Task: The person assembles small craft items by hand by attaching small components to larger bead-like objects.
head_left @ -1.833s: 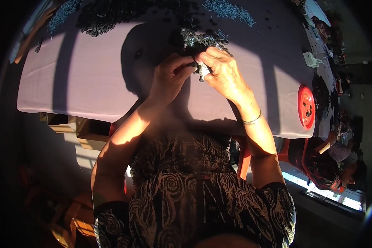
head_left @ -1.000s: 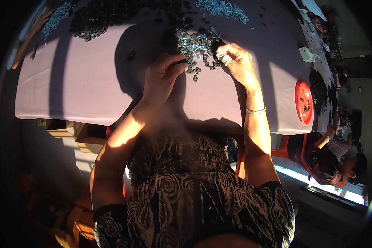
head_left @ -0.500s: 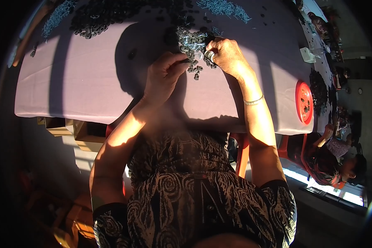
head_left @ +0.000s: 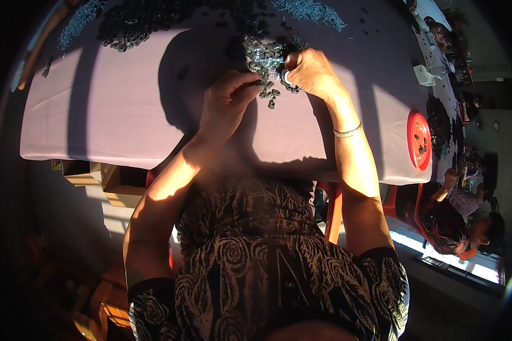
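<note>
A small heap of dark grey and silvery little pieces (head_left: 263, 59) lies on the pale purple tablecloth (head_left: 125, 119) in front of me. My left hand (head_left: 226, 105) rests at the heap's near edge, thumb and fingers pinched on one small dark piece (head_left: 256, 83). My right hand (head_left: 312, 73) sits at the right side of the heap with its fingers curled around a small pale ring-shaped piece (head_left: 287, 77). A thin bracelet circles my right wrist. My own shadow covers the heap and most of both hands.
Larger heaps of dark pieces (head_left: 133, 23) and bluish pieces (head_left: 308, 9) lie along the table's far edge. A red round tray (head_left: 418, 139) holding dark pieces sits at the right end, near a small white box (head_left: 424, 74). Cardboard boxes (head_left: 96, 179) stand under the table. Another person (head_left: 458, 213) sits lower right.
Both hands reached farther across the table from near each other to the heap. My right hand then slid left against the heap's side, while my left stayed at its near edge.
</note>
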The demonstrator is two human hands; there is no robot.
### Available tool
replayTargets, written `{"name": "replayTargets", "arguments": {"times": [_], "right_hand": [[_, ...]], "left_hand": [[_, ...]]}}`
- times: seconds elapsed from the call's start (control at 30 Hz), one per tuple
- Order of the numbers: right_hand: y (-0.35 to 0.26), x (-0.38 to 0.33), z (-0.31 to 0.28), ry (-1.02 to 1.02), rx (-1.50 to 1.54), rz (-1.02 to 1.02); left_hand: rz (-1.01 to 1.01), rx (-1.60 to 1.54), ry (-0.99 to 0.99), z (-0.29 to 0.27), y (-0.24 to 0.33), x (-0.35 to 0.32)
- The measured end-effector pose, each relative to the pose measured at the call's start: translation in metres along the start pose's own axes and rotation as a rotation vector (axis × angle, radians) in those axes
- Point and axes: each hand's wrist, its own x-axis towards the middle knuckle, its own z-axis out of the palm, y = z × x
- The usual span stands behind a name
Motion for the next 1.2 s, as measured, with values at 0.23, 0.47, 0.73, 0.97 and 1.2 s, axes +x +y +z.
{"name": "replayTargets", "arguments": {"times": [0.23,0.47,0.73,0.97,1.2], "right_hand": [[0.012,-0.021,0.014,0.229,0.430,-0.086],[0.015,-0.026,0.027,0.116,1.093,-0.143],[0.002,-0.034,0.028,0.019,1.116,-0.193],[-0.006,-0.032,0.034,0.022,1.075,-0.243],[-0.008,-0.034,0.043,0.036,1.179,-0.260]], "left_hand": [[-0.004,0.023,-0.003,0.000,0.004,0.000],[-0.009,-0.002,0.003,0.001,0.003,0.001],[-0.018,0.033,-0.002,0.002,0.005,0.001],[0.006,0.050,0.011,0.000,0.006,0.001],[-0.008,0.051,0.009,0.000,0.007,0.001]]}}
